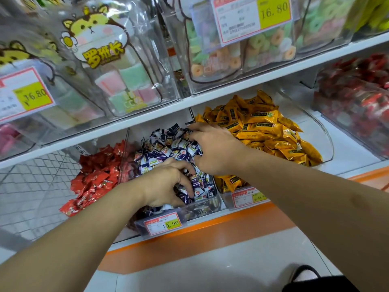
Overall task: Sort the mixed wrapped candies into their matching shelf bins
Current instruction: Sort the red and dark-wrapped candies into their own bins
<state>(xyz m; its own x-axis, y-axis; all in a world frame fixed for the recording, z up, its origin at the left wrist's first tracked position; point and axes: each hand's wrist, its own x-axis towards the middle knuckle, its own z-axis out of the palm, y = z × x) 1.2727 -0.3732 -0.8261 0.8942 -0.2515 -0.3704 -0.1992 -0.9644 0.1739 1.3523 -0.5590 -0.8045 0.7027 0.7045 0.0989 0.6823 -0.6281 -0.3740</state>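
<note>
Three clear bins stand side by side on the lower shelf. Dark blue and white wrapped candies [166, 148] fill the middle bin [202, 209]. Red wrapped candies [99, 173] heap up to its left, and yellow-orange packets [263, 127] fill the bin to its right. Both hands are down in the blue candy pile. My left hand [166, 184] lies near the bin's front, its fingers curled into the wrappers. My right hand [212, 148] reaches further back, fingers bent over the candies at the pile's top. What each hand holds is hidden.
An upper shelf [210, 98] hangs close above the bins, carrying clear bins of pastel marshmallows [126, 85] and ring gummies [235, 57]. A bin of red packets [353, 106] stands at far right. Price tags front the bins. An orange shelf edge [210, 226] runs below.
</note>
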